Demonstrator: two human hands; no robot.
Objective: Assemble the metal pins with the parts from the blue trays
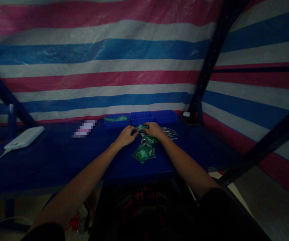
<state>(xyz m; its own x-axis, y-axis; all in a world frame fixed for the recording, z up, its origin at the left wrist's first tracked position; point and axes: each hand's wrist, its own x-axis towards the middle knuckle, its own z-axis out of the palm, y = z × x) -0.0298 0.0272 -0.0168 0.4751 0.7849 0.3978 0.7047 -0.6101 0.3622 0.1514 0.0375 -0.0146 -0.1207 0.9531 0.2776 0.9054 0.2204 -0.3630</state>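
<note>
A small green-tinted plastic bag [141, 128] lies between my two hands, pinched from both sides. My left hand [127, 136] grips its left edge with thumb and fingers. On the opposite edge, my right hand [154, 129] is closed, its fingertips partly hidden. Just below, more green bags [149, 140] lie among small pieces I cannot make out. A flat green bag [143, 153] with small pale pieces inside rests closer to me. Several thin metal pieces [169, 133] are spread beside my right wrist.
Three blue bins stand along the back: the left bin [116, 124] contains green bags, beside the middle bin [142, 117] and right bin [165, 115]. A power bank [25, 138] with a cable and a blurred-out phone-like object [84, 128] lie left. A white case [186, 114] sits back right.
</note>
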